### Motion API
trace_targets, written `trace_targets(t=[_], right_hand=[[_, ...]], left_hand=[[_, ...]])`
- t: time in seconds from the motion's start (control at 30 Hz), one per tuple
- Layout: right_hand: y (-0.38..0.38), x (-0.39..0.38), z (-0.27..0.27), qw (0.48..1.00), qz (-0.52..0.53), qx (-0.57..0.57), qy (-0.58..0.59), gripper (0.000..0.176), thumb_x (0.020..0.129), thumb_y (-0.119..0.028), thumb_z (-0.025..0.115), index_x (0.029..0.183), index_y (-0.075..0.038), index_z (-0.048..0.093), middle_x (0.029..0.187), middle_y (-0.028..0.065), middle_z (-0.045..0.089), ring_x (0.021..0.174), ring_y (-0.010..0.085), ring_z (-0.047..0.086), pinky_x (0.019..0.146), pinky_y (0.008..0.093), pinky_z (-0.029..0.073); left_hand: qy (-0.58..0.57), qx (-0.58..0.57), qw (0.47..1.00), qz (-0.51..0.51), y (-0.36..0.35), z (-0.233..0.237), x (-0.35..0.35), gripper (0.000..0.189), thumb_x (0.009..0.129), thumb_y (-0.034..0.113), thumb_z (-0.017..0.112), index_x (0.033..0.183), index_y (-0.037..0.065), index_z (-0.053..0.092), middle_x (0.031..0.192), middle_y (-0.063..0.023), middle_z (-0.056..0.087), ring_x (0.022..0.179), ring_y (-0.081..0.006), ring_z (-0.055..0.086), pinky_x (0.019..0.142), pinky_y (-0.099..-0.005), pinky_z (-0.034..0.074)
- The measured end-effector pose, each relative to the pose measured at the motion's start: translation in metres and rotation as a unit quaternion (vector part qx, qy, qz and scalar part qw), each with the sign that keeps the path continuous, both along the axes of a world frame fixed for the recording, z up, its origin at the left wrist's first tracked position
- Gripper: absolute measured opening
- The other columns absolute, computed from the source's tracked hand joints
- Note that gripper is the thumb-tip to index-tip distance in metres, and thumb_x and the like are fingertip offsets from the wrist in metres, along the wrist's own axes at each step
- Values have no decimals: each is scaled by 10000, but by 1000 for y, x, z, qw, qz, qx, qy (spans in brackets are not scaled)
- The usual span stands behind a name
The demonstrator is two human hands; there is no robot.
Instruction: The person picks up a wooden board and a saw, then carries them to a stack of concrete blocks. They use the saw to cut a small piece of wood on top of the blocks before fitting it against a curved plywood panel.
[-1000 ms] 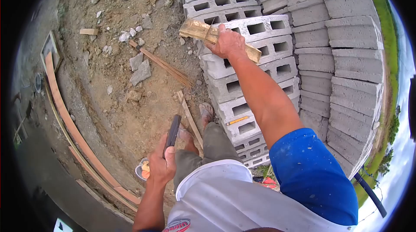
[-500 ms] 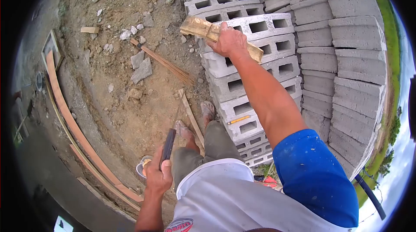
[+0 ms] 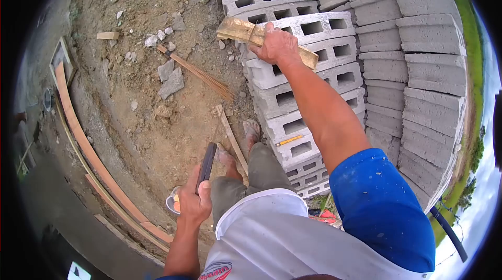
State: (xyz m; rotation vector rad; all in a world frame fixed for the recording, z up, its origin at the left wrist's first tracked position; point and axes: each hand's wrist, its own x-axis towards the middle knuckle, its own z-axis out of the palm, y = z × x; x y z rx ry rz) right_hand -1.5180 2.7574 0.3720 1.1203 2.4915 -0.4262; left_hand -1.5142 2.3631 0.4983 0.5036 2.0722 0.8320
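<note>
My right hand (image 3: 277,44) is closed over a short wooden board (image 3: 238,30), pressing it against the top of the stacked concrete blocks (image 3: 293,128). The board lies slantwise across the blocks, and a crosswise edge shows beside my fingers. Down by my left leg, my left hand (image 3: 193,199) grips the dark handle of what looks like a handsaw (image 3: 207,162). Its thin blade is seen nearly edge-on, pointing away from me, and is hard to make out against the dirt. A yellow pencil (image 3: 289,140) rests on a nearer block.
More concrete blocks (image 3: 434,71) are piled at the right. On the dirt lie a stick broom (image 3: 201,76), a narrow wood strip (image 3: 232,136), broken stones (image 3: 171,84) and a small wood block (image 3: 107,36). Long boards (image 3: 89,141) run along the left. A container (image 3: 172,201) stands beside my left hand.
My left hand has shifted slightly right and tilted the handsaw a little. My right hand stays on the board, and the view has moved only slightly.
</note>
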Motion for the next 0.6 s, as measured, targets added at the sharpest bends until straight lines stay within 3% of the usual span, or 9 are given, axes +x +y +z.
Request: trace_targets(t=[0.1, 0.13, 0.17, 0.23, 0.27, 0.37, 0.6], right_hand=[[12, -10, 1, 999, 16, 18, 27, 681, 793, -543, 700, 1189, -23, 507, 1115, 202, 656, 1046, 361, 650, 890, 455, 496], [7, -4, -2, 999, 18, 13, 26, 685, 792, -546, 699, 1189, -21, 507, 1111, 203, 658, 1040, 362, 653, 887, 453, 498], [7, -4, -4, 999, 11, 21, 22, 685, 790, -547, 701, 1185, -21, 508, 1104, 203, 661, 1038, 362, 653, 887, 450, 500], [5, -7, -5, 999, -3, 41, 20, 686, 786, -549, 706, 1177, -20, 512, 1089, 204, 668, 1035, 362, 655, 888, 444, 502], [6, -12, -2, 996, -76, 27, 31, 690, 782, -557, 708, 1165, -17, 514, 1076, 203, 673, 1027, 365, 657, 888, 440, 505], [4, -10, -2, 999, -28, 17, 38, 680, 784, -551, 710, 1154, -16, 515, 1072, 200, 673, 1016, 369, 660, 880, 446, 509], [6, 0, -3, 997, -22, 28, 62, 734, 783, -574, 687, 1194, 3, 498, 1086, 233, 664, 1040, 381, 646, 906, 464, 492]], left_hand=[[61, 58, 996, -17, -2, -3, 4, 537, 965, 383, 504, 1282, -48, 552, 843, -193, 677, 738, -268, 693, 684, -374, 531], [53, 64, 996, -17, 21, -24, -3, 541, 967, 385, 505, 1281, -53, 552, 844, -206, 676, 742, -284, 694, 685, -380, 530], [53, 80, 995, -13, 68, -61, -22, 545, 969, 387, 506, 1280, -58, 551, 845, -220, 674, 745, -301, 695, 687, -386, 529], [62, 132, 989, 10, 174, -104, -53, 544, 957, 414, 549, 1244, -47, 580, 925, -291, 666, 850, -429, 671, 749, -409, 527], [55, 125, 991, 2, 193, -105, -66, 551, 955, 426, 550, 1249, -39, 580, 939, -287, 668, 864, -429, 669, 763, -412, 523], [78, 109, 991, -19, 168, -93, -68, 560, 953, 450, 544, 1254, -20, 585, 948, -263, 677, 874, -399, 672, 784, -415, 512], [75, 124, 987, -62, 143, -42, -68, 557, 961, 459, 522, 1283, 6, 569, 892, -200, 682, 844, -309, 679, 773, -407, 504]])
